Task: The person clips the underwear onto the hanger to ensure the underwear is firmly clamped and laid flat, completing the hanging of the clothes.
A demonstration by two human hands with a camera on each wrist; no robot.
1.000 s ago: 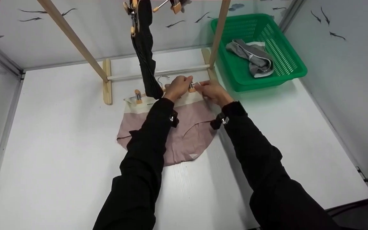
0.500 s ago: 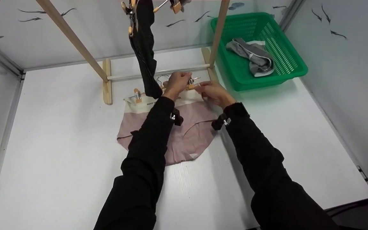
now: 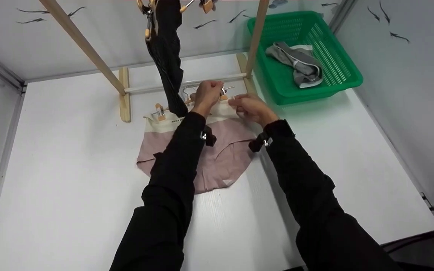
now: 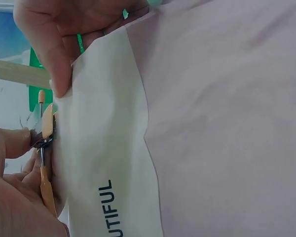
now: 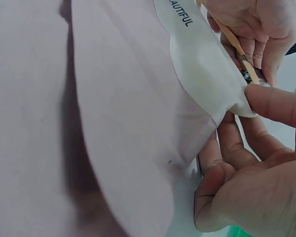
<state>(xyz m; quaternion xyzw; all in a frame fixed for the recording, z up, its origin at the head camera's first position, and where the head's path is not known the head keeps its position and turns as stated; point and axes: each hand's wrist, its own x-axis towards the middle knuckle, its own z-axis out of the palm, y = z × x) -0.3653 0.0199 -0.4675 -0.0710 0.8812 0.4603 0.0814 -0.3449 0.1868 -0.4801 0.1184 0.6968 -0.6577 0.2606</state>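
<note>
- The white tabletop point(image 3: 70, 158) carries everything; a wooden A-frame drying rack point(image 3: 85, 45) stands at its far side, with a black garment point(image 3: 166, 56) hanging from a clip hanger on the top bar.
- A green plastic slotted basket point(image 3: 337, 64) sits on the right of the table, well apart from the hands, with a grey garment point(image 3: 300, 64) lying in it.
- The pink underwear with a cream waistband point(image 3: 217, 158) lies flat on the table just in front of the rack's lower rail. Its waistband's left corner is already caught in one wooden clip point(image 3: 159, 111).
- The wooden clip hanger with metal hook point(image 3: 187, 98) lies along the waistband's upper edge.
- The left hand point(image 3: 207, 96) is clenched around the hanger's right clip point(image 4: 46, 143), its fingers squeezing the clip.
- The right hand point(image 3: 249, 107) pinches the waistband's right corner point(image 5: 239, 101) between thumb and fingers and brings it up to that clip.
- To do this well, as I judge it, the clip should be held fully open until the cream edge sits deep inside. The band should be pulled taut toward the already clipped corner so it lies straight along the bar.
- The clip should bite both layers of the waistband and not only the top one, or the garment may sag or slip once hung.
</note>
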